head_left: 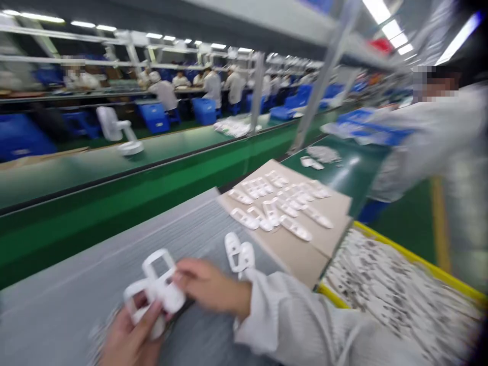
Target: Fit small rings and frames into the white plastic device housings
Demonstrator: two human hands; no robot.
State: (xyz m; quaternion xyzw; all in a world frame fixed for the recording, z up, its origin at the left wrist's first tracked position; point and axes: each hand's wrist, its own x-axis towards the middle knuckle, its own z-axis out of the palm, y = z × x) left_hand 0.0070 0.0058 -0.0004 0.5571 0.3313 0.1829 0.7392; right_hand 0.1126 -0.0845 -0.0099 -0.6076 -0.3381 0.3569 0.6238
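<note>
Two white plastic housings with a rectangular cut-out are in my hands, crossed over each other. My left hand is closed on the lower housing, its thumb lying across the front. The fingers of my right hand pinch the right edge of the upper housing. Whether the two pieces are joined cannot be made out. Just beyond my right wrist, a pair of similar white housings lies on the grey mat.
Rows of white housings cover a cardboard sheet. At the right stands a yellow-rimmed bin full of white parts. A co-worker in a white coat is close by on the right. A metal post rises behind the cardboard.
</note>
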